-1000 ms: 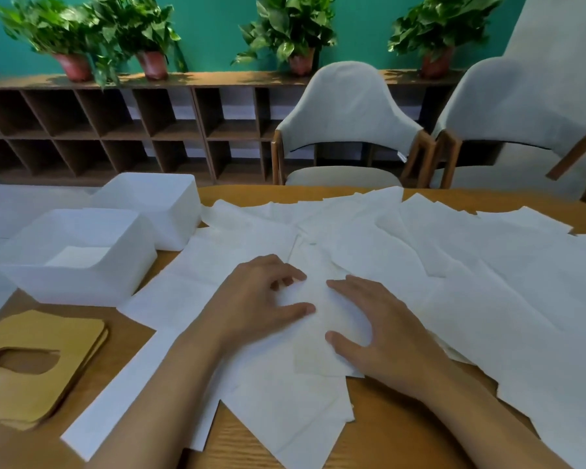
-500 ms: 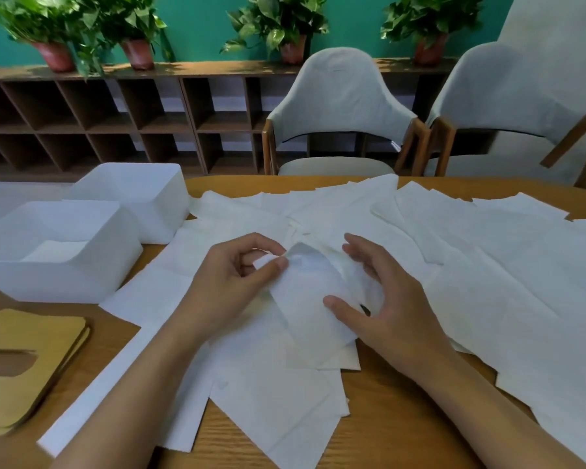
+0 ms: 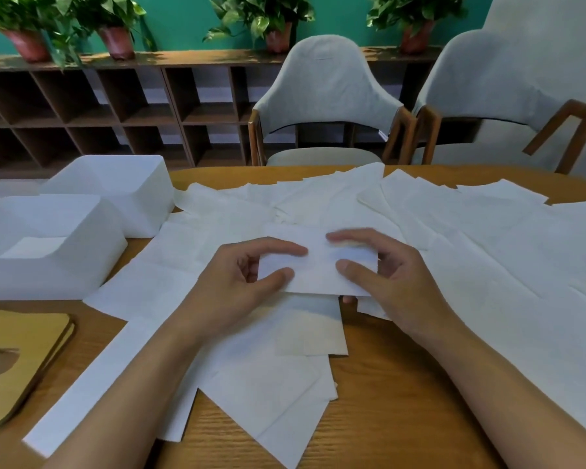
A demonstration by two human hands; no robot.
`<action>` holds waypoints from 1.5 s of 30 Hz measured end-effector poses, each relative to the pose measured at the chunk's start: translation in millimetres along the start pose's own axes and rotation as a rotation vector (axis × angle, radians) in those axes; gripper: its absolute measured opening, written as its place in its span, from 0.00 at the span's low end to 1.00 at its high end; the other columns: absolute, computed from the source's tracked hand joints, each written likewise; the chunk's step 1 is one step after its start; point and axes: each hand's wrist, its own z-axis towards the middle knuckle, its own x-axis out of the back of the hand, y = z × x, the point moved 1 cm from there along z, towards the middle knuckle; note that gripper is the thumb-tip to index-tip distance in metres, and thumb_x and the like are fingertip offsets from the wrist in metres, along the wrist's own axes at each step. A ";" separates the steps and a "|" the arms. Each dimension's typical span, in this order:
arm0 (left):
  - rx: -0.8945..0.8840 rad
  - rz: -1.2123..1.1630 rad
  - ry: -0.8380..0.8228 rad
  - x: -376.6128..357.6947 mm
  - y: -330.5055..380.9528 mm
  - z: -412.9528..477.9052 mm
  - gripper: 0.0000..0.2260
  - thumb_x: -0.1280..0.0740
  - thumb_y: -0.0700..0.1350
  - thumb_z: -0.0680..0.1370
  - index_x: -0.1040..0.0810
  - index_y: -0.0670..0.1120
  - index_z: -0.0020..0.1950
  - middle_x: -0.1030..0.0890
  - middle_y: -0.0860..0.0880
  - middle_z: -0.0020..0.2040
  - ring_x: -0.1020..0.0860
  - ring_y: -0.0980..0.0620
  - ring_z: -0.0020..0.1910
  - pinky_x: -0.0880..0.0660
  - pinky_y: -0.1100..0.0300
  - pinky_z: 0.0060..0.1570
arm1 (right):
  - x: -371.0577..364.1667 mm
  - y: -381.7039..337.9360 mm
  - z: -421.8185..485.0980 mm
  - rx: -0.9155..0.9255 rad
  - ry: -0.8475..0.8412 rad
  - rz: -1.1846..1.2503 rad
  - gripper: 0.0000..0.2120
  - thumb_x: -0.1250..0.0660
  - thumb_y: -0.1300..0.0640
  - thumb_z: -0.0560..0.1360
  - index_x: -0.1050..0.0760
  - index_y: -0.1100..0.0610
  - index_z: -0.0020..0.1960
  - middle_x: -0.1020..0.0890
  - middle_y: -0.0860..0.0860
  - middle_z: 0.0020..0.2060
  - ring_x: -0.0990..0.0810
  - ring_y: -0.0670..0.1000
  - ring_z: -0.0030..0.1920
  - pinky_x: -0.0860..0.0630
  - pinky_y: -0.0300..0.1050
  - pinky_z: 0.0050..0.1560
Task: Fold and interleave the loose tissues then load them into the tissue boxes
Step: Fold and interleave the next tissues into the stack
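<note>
Spreading over most of the wooden table (image 3: 403, 421), the loose tissues (image 3: 494, 272) lie flat and overlapping from the far edge to the near right, probably fanned out so single sheets can be picked off without lifting a clump. Two open white tissue boxes (image 3: 58, 275) stand side by side at the left, within easy reach and ready for loading. A pale flat patch shows in the bottom of the nearer one, though I cannot tell whether it is tissue. At the near left edge a small stack of brown lids (image 3: 24, 353) with oval slots lies aside, presumably kept off until the boxes are filled. Over the middle of the spread the left hand (image 3: 230, 286) and right hand (image 3: 396, 282) face each other. Each pinches one end of a folded tissue (image 3: 318, 272) between thumb and forefinger, holding it level just above the sheets beneath. Gripping both ends keeps the limp strip taut and its edges square, which I judge suits pressing the crease or laying it onto another sheet for interleaving.
</note>
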 end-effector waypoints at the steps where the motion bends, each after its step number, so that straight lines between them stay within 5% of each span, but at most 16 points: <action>1: -0.017 0.031 0.002 -2.6 -1.9 0.7 0.14 0.26 0.45 0.79 0.18 0.58 0.63 0.18 0.64 0.55 0.21 0.61 0.45 0.27 0.72 0.41 | 1.3 1.7 0.6 -0.002 0.024 -0.035 0.13 0.30 0.58 0.79 0.18 0.42 0.57 0.20 0.30 0.55 0.23 0.38 0.58 0.20 0.34 0.43; 4: -0.108 0.249 0.099 -11.7 -8.3 0.8 0.21 0.23 0.58 0.74 0.26 0.61 0.64 0.25 0.62 0.61 0.25 0.57 0.58 0.25 0.70 0.50 | 7.5 12.6 5.1 -0.029 0.221 -0.142 0.11 0.31 0.57 0.80 0.17 0.41 0.53 0.19 0.31 0.55 0.25 0.33 0.58 0.25 0.25 0.49; 8: -0.175 0.493 -0.109 -30.3 -12.3 -2.0 0.21 0.31 0.74 0.69 0.25 0.58 0.48 0.25 0.60 0.45 0.27 0.59 0.50 0.32 0.64 0.46 | 13.3 19.8 6.3 0.006 0.282 -0.302 0.10 0.31 0.55 0.80 0.18 0.41 0.56 0.19 0.34 0.58 0.25 0.33 0.60 0.30 0.22 0.57; 12: -0.166 0.658 -0.226 -44.4 -15.5 1.0 0.28 0.39 0.81 0.65 0.28 0.59 0.47 0.27 0.62 0.40 0.28 0.62 0.45 0.36 0.62 0.47 | 10.1 18.6 5.1 0.004 0.254 -0.344 0.10 0.31 0.54 0.80 0.19 0.40 0.57 0.22 0.30 0.57 0.28 0.26 0.58 0.32 0.20 0.56; 20: -0.236 0.539 -0.149 -46.9 -10.1 -0.7 0.06 0.29 0.56 0.75 0.23 0.56 0.43 0.24 0.58 0.36 0.24 0.56 0.41 0.33 0.64 0.42 | 6.2 17.7 4.3 -0.004 0.236 -0.384 0.10 0.33 0.53 0.81 0.19 0.41 0.57 0.24 0.29 0.56 0.29 0.26 0.57 0.33 0.24 0.59; 23: -0.239 0.368 -0.156 -37.1 -7.3 -2.4 0.03 0.28 0.51 0.76 0.20 0.53 0.44 0.21 0.57 0.39 0.22 0.53 0.43 0.29 0.65 0.36 | 6.7 16.0 4.7 -0.005 0.240 -0.372 0.10 0.35 0.54 0.82 0.19 0.41 0.56 0.23 0.29 0.55 0.30 0.25 0.58 0.33 0.24 0.58; 27: -0.210 0.153 -0.204 -24.9 2.4 -4.9 0.02 0.30 0.49 0.76 0.19 0.52 0.46 0.19 0.56 0.41 0.20 0.50 0.46 0.26 0.66 0.43 | 9.3 14.5 6.0 -0.040 0.241 -0.307 0.12 0.35 0.56 0.82 0.18 0.42 0.58 0.22 0.30 0.58 0.28 0.30 0.60 0.30 0.31 0.64; 33: -0.106 -0.204 -0.268 -1.5 7.8 -5.2 0.02 0.31 0.36 0.76 0.19 0.41 0.46 0.18 0.45 0.39 0.21 0.48 0.38 0.25 0.62 0.41 | 13.7 6.9 4.0 -0.037 0.189 -0.129 0.13 0.37 0.58 0.83 0.17 0.44 0.56 0.19 0.30 0.55 0.26 0.31 0.61 0.28 0.32 0.64; 35: -0.062 -0.242 -0.206 2.7 6.7 -4.5 0.03 0.32 0.35 0.75 0.19 0.41 0.45 0.20 0.46 0.35 0.25 0.52 0.34 0.28 0.65 0.36 | 13.6 4.4 4.2 -0.031 0.158 -0.053 0.12 0.38 0.50 0.82 0.16 0.47 0.56 0.17 0.35 0.56 0.25 0.35 0.62 0.29 0.38 0.64; 38: 0.017 -0.254 -0.010 -0.2 2.2 -1.0 0.04 0.30 0.34 0.77 0.18 0.42 0.45 0.24 0.49 0.32 0.29 0.53 0.33 0.31 0.66 0.34 | 10.6 4.8 3.3 -0.091 0.026 0.034 0.30 0.45 0.26 0.74 0.15 0.45 0.56 0.19 0.41 0.61 0.25 0.46 0.66 0.32 0.55 0.71; 40: 0.065 -0.245 0.124 -6.3 -2.5 1.8 0.06 0.30 0.33 0.79 0.17 0.43 0.47 0.24 0.49 0.31 0.28 0.52 0.33 0.31 0.65 0.33 | 6.4 6.2 1.4 -0.134 -0.093 0.143 0.35 0.46 0.21 0.70 0.15 0.45 0.55 0.18 0.43 0.60 0.22 0.50 0.64 0.27 0.52 0.68; 42: 0.087 -0.236 0.200 -11.1 -4.9 3.5 0.07 0.31 0.35 0.80 0.17 0.45 0.49 0.24 0.53 0.30 0.28 0.55 0.32 0.31 0.66 0.34 | 0.5 4.0 -2.3 -0.128 -0.118 0.140 0.24 0.40 0.32 0.74 0.16 0.47 0.54 0.16 0.40 0.53 0.19 0.46 0.58 0.22 0.40 0.57; 45: 0.093 -0.139 0.178 -13.8 -7.1 4.7 0.05 0.26 0.46 0.78 0.16 0.53 0.53 0.16 0.58 0.43 0.18 0.57 0.46 0.24 0.61 0.47 | -3.6 9.2 -2.5 -0.100 0.016 0.002 0.06 0.28 0.47 0.75 0.16 0.45 0.52 0.16 0.38 0.51 0.19 0.43 0.56 0.18 0.44 0.52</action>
